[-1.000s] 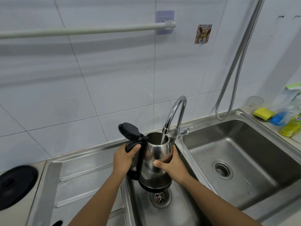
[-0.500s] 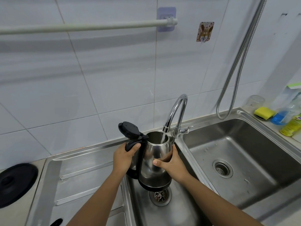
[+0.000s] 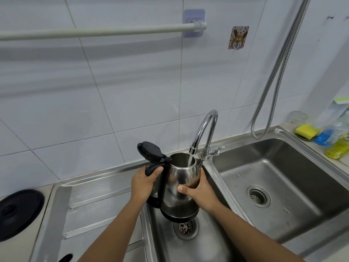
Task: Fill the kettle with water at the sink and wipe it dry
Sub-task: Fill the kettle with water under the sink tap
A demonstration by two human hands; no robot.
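Note:
A steel kettle (image 3: 179,188) with a black base hangs upright over the left sink basin (image 3: 166,239), its black lid (image 3: 150,149) flipped open. My left hand (image 3: 144,181) grips the kettle's black handle. My right hand (image 3: 199,189) wraps around the kettle's body on the right side. The chrome tap (image 3: 204,133) arches above the kettle's mouth, and a stream of water (image 3: 189,160) runs from its spout into the kettle. Below the kettle sits the basin's drain (image 3: 186,226).
A second, larger basin (image 3: 283,188) lies to the right with its own drain (image 3: 257,195). A steel draining board (image 3: 90,203) is on the left, with a black round lid (image 3: 17,212) beyond it. A yellow sponge (image 3: 306,131), bottles (image 3: 338,140) and a hanging metal hose (image 3: 272,87) occupy the right. A rail (image 3: 94,32) crosses the tiled wall.
Nothing has moved apart from a small shift of the view; both hands hold the kettle under the running tap as before.

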